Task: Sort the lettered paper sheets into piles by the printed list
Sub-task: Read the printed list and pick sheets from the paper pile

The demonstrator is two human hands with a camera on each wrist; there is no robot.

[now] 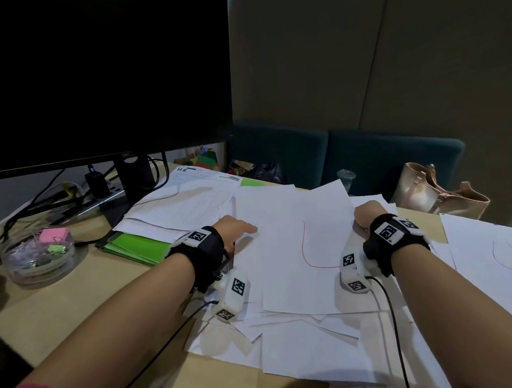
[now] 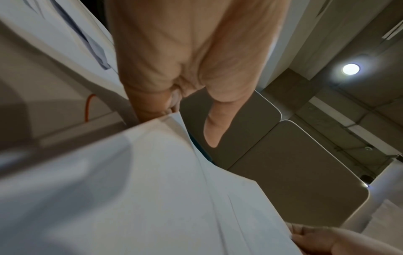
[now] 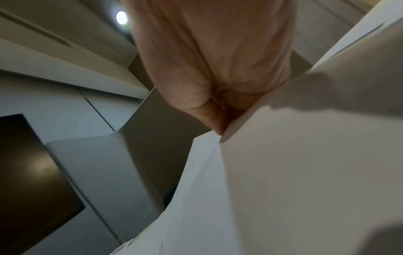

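Here both hands grip one stack of sheets (image 1: 291, 246) on the desk (image 1: 74, 303): left hand (image 1: 236, 227) pinching its left edge, right hand (image 1: 366, 213) pinching its right edge.

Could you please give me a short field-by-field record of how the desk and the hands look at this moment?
left hand: grips the left edge of the held sheets, thumb on top
right hand: grips their right edge, fingers curled
held sheets: white, top one bears a red curved line
loose sheets: spread beneath, overlapping, on the desk
printed list: lies beside the monitor, left of the held sheets
green folder: partly under the printed list
clip dish: far left
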